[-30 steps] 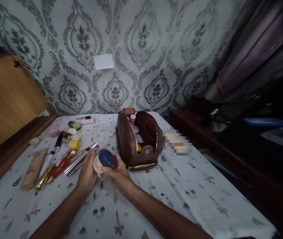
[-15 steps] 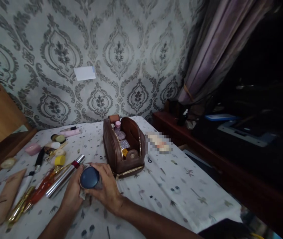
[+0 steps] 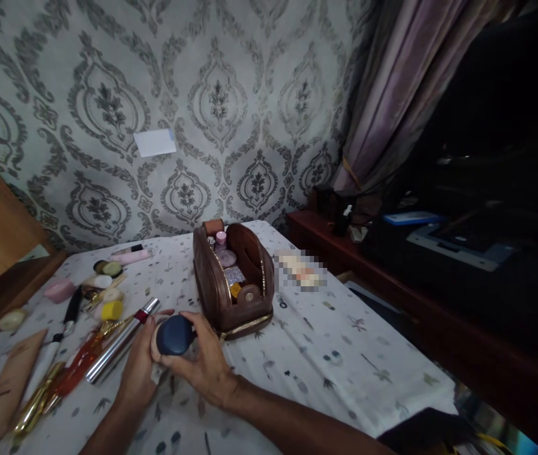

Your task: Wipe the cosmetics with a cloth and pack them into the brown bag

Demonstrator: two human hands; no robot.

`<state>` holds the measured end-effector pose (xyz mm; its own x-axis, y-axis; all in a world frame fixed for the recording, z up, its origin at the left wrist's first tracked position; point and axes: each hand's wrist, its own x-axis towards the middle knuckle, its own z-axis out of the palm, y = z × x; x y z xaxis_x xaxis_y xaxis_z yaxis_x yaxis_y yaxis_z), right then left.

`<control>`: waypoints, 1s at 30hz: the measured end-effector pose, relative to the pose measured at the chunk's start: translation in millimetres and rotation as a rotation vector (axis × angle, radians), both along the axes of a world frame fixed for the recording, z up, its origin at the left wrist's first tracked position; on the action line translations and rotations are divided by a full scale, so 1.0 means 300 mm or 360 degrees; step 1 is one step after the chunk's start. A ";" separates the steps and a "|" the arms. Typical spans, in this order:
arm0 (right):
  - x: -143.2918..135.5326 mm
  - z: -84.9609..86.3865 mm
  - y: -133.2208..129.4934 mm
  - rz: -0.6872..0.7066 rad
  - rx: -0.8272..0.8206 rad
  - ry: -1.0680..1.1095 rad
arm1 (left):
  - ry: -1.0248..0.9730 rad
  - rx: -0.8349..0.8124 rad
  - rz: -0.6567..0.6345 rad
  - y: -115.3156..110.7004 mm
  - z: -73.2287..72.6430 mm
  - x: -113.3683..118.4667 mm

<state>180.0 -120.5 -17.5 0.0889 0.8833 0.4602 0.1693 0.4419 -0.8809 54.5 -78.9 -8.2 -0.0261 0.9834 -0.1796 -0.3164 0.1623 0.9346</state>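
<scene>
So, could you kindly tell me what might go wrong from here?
The dark-capped container, held between the left grip and right grip, might slip, as its top looks smooth and rounded. The silver tube lies close beside the left grip and could roll if brushed. The brown bag stands open near the right grip, so a knock might tip it and spill its contents.

Only dim light is cast; the far right is lost in blackness; glints are caught along the silver tube (image 3: pixel 120 345).
</scene>
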 end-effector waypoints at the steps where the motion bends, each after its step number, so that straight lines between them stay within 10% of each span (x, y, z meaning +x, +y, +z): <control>1: 0.000 0.003 -0.002 0.0002 -0.0015 -0.0003 | 0.0033 0.0021 -0.0006 0.002 -0.003 -0.002; 30: 0.036 -0.016 0.034 0.0014 -0.0014 -0.0282 | -0.0019 -0.0162 -0.0002 -0.003 0.011 -0.007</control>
